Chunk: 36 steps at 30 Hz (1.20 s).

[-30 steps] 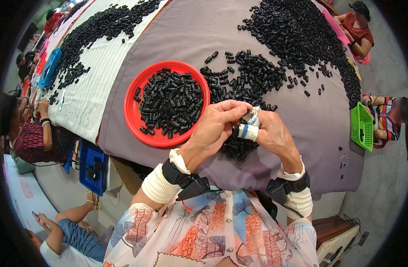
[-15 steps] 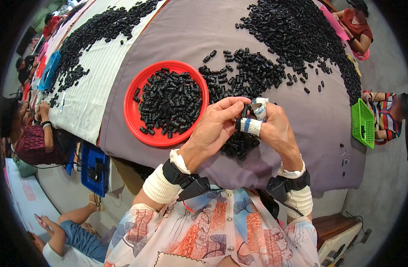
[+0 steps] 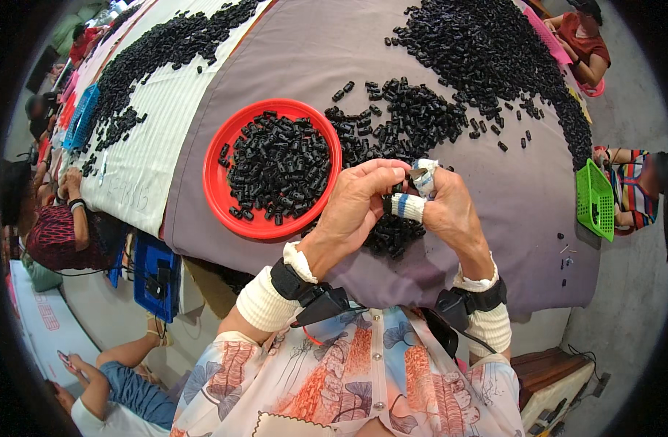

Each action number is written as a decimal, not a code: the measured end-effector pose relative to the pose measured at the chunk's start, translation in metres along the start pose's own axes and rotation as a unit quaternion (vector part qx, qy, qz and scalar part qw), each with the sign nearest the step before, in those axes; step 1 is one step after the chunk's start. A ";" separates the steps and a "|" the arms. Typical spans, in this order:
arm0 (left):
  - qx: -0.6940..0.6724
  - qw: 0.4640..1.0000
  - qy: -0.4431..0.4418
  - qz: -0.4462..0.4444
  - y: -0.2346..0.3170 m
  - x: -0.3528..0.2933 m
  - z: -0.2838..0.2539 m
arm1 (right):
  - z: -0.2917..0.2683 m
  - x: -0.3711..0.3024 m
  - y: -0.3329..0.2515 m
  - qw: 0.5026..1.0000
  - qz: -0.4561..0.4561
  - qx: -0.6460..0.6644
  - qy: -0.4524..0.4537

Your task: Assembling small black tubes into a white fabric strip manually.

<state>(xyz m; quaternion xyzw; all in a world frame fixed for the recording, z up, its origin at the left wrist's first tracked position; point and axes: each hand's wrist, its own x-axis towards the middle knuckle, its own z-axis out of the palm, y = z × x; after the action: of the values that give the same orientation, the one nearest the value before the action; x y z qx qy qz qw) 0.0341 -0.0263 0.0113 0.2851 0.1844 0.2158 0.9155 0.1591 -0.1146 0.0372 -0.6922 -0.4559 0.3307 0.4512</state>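
Note:
Close together over the table, my two hands meet in front of me. My left hand [image 3: 354, 205] is closed in a pinch around a small black plastic part, mostly hidden by the fingers. White cloth with blue marks wraps fingers of my right hand [image 3: 454, 207], which grips a small thin blade [image 3: 419, 173] near my left thumb. Left of my hands stands a red round tray [image 3: 212, 191] holding many black cylindrical parts [image 3: 279, 167]. Beneath and beyond my hands lies a loose pile of the same parts [image 3: 421, 109].
A grey-mauve cloth [image 3: 275, 65] covers the table. A large heap of black parts [image 3: 479, 44] spreads at the far right. A green basket [image 3: 595, 200] stands at the right edge, a blue bin [image 3: 155, 277] low on the left. Other people sit around the tables.
The black part between my fingers showed upright before and is now mostly hidden. My left thumb has shifted slightly right toward the blade; the right hand has hardly moved.

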 end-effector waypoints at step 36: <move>-0.081 0.994 -0.054 -0.046 -0.003 0.000 -0.011 | -0.007 0.001 -0.005 0.996 0.023 -0.072 -0.048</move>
<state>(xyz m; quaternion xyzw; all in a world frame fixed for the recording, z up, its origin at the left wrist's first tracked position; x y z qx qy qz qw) 0.0296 -0.0241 0.0008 0.2126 0.1293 0.1723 0.9531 0.1639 -0.1152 0.0443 -0.7167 -0.4838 0.3403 0.3694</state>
